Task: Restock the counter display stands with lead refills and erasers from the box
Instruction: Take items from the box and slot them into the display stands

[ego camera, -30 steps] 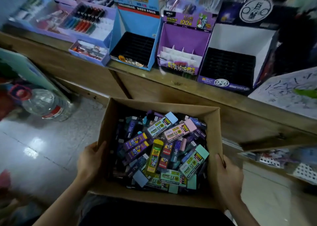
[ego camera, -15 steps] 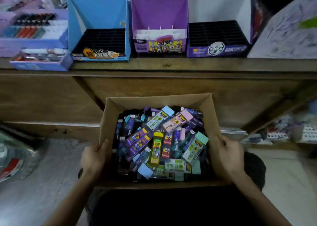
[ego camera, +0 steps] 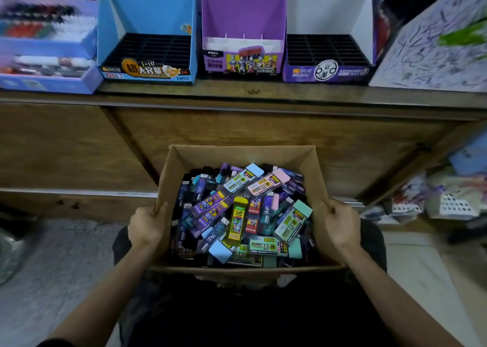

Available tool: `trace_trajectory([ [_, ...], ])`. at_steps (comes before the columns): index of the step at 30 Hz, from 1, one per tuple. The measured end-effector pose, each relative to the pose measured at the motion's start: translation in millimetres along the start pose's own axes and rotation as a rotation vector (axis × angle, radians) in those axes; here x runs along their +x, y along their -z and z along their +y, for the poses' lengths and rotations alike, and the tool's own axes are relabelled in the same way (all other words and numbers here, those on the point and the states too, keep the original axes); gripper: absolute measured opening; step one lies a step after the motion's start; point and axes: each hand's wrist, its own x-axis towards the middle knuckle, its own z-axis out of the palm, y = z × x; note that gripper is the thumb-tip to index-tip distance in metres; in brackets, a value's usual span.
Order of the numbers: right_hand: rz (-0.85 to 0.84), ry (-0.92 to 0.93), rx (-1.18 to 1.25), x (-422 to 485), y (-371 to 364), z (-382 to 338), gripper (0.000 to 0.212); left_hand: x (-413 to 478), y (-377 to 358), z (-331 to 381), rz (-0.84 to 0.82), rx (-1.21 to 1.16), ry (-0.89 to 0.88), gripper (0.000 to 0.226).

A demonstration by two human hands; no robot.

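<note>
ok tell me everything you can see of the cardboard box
The cardboard box is plain brown, open-topped and upright, low in front of the wooden counter. It is heaped with sleeved erasers and lead refill cases in blue, pink, mint, purple and yellow. The left hand grips its left wall, the right hand its right wall.

1 blue stand [ego camera: 147,6]; 1 purple stand [ego camera: 243,11]; 1 white stand [ego camera: 324,6]; 1 box [ego camera: 243,154]; 1 left hand [ego camera: 146,226]; 1 right hand [ego camera: 342,226].
</note>
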Motion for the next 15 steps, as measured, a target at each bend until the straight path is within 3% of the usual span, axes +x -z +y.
trace_trajectory([
  [5,0.0,0.036,-0.039,5.5,4.5,8.0,0.046,5.1,-6.8,6.9,-0.011,0.112,-0.036,0.041],
  [7,-0.015,0.067,-0.13,2.2,4.2,0.4,0.033,2.1,-4.5,8.0,0.0,0.177,-0.047,0.039],
  [9,0.125,0.219,-0.317,-2.8,3.4,-10.0,0.015,-2.3,-3.4,7.7,0.114,0.251,-0.215,0.039],
  [11,0.2,0.388,-0.311,-3.5,-3.2,-23.6,0.025,-7.4,-3.2,15.2,0.227,0.229,-0.519,0.036],
  [12,0.154,0.398,-0.252,-1.9,-8.4,-33.3,0.025,-7.1,-5.4,22.6,0.219,0.195,-0.64,0.032],
  [15,-0.129,0.075,0.007,14.4,-31.0,-57.9,0.029,-0.7,-22.8,55.1,-0.104,0.073,-0.738,0.019],
])
